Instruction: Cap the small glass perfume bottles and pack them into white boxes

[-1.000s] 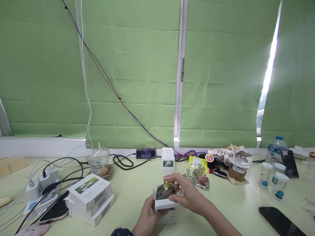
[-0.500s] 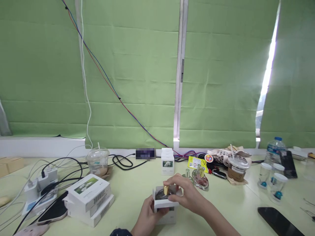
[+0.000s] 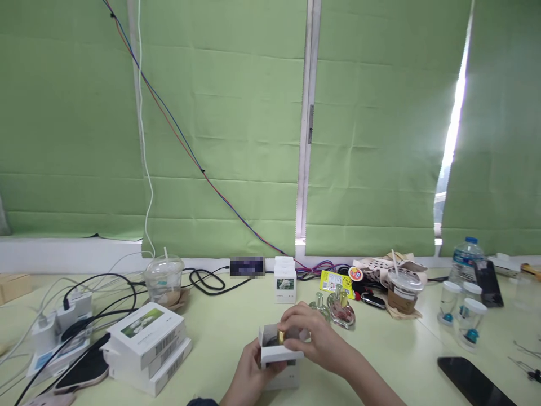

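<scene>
My left hand (image 3: pixel 250 366) is wrapped around a small white carton (image 3: pixel 282 356) whose top flaps stand open. With thumb and fingers, my right hand (image 3: pixel 311 337) pinches the gold cap (image 3: pixel 281 337) of a perfume bottle. The bottle's body sits down inside the carton, mostly hidden by the walls and my fingers. Beyond my right hand stand further perfume bottles: one of clear greenish glass (image 3: pixel 320 307), another with a pinkish body (image 3: pixel 341 313).
Several white boxes (image 3: pixel 147 332) are piled at the left, near a power strip with tangled cables (image 3: pixel 80 307). More white cartons (image 3: pixel 284 287) line up at the back. Drink cups (image 3: pixel 164 280), a plastic bottle (image 3: pixel 465 262), lidded jars (image 3: pixel 470 324) and a phone (image 3: pixel 473 379) lie around.
My right hand has lowered the perfume bottle deeper into the carton; less of its dark body shows. My left hand keeps its hold. The whole view has shifted slightly.
</scene>
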A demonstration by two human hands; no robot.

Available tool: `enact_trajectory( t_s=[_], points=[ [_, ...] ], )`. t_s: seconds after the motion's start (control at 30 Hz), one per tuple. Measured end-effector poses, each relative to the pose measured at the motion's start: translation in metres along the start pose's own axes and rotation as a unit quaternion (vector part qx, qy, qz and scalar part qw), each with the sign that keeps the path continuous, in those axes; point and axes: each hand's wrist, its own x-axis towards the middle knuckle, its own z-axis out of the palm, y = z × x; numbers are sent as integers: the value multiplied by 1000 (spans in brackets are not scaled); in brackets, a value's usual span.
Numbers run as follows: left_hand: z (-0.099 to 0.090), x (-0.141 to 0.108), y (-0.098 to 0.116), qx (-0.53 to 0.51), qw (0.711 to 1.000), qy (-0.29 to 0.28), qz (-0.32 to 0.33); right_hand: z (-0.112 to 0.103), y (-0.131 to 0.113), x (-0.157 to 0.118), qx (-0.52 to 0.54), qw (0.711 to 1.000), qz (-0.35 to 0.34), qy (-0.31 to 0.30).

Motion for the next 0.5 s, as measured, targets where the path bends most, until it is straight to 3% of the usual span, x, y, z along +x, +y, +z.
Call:
enact_trajectory(
  t_s=[0.5],
  points=[
    [-2,2,-2,16,1000,15,-5,3,1,-4,-72,996,-14,-41]
  ],
)
